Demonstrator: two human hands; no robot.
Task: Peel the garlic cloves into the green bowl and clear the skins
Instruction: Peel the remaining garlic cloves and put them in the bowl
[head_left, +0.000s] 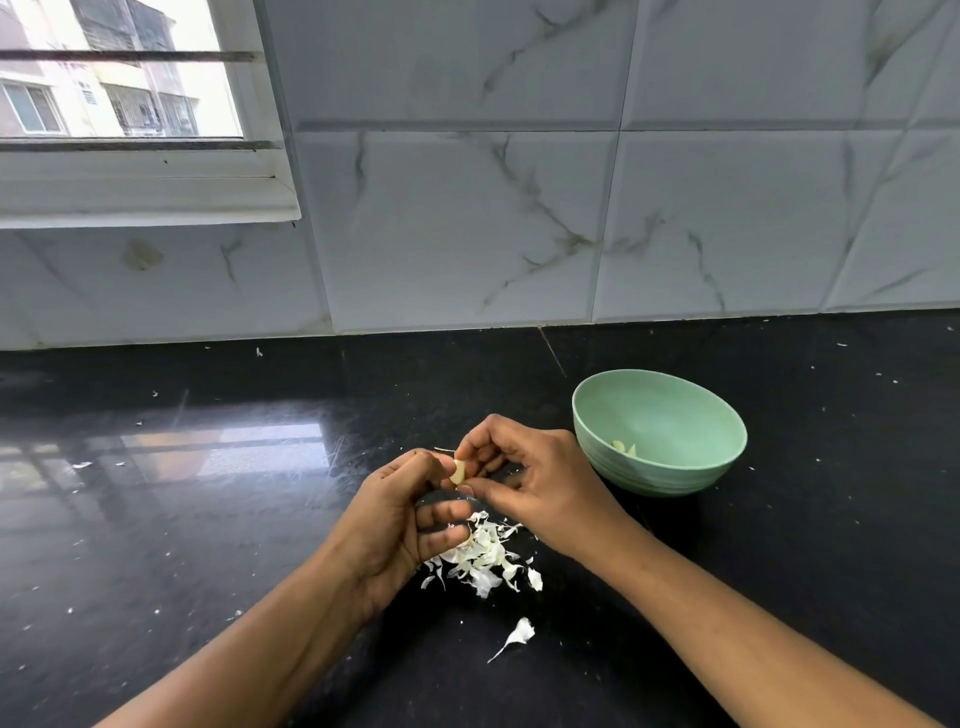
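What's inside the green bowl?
Inside the green bowl lie a few pale peeled garlic cloves, low against the near side. How many is unclear: the bowl's near wall covers the bottom there, so more may be hidden.

The left hand (395, 519) and right hand (530, 480) are bare, and the left forearm (249, 639) and right forearm (727, 618) are uncovered.
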